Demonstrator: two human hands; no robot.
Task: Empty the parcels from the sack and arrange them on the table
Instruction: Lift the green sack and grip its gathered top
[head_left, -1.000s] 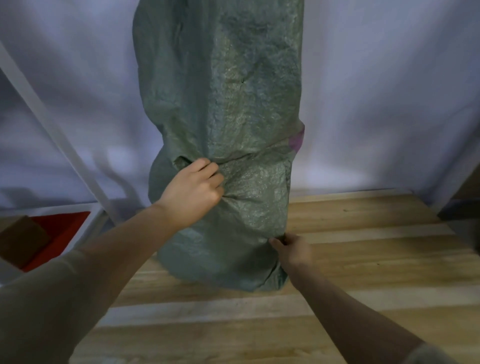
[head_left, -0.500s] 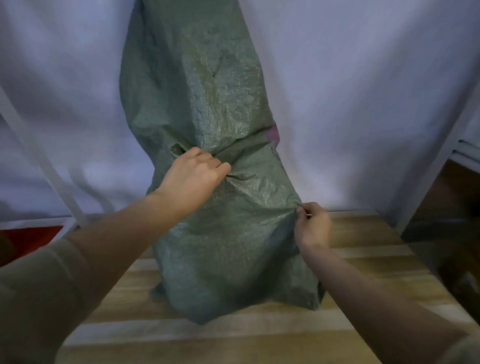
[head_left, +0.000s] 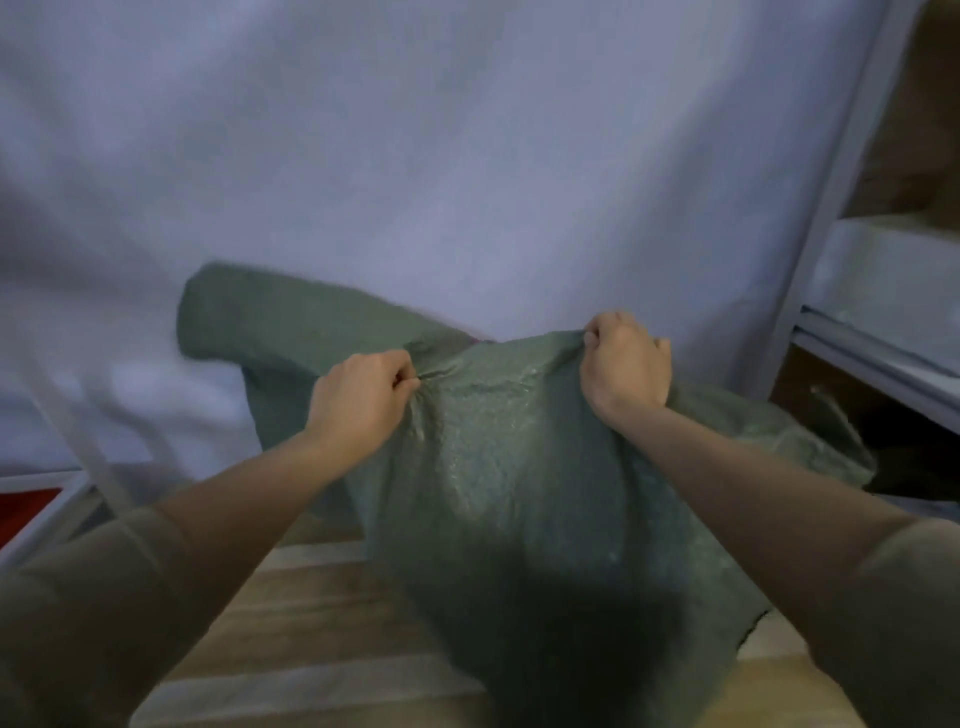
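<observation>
Two forearms in tan sleeves are reaching forward from the bottom of the view over a pale wooden worktop (head_left: 291, 613). A green woven sack (head_left: 519, 493) is draping down onto the worktop between them, its lower part falling into shadow close to the viewer. The left hand (head_left: 363, 400) is pinching a gathered fold of the sack, fingers curled tight around the cloth. The right hand (head_left: 626, 366) is gripping a bunched ridge of it a little higher and to the right, fist closed on the fabric. One end of the sack is flopping away to the left behind the hands, blurred. No parcels are showing; whether any are lying inside is impossible to tell. The sack is looking soft, limp and crinkly, probably light by itself and somewhat slick, so bunched handfuls near a closed end should be giving the surest hold for tipping it out. Behind everything a white sheet (head_left: 467, 156) is hanging, with grey shelving (head_left: 883, 291) standing at the right.
</observation>
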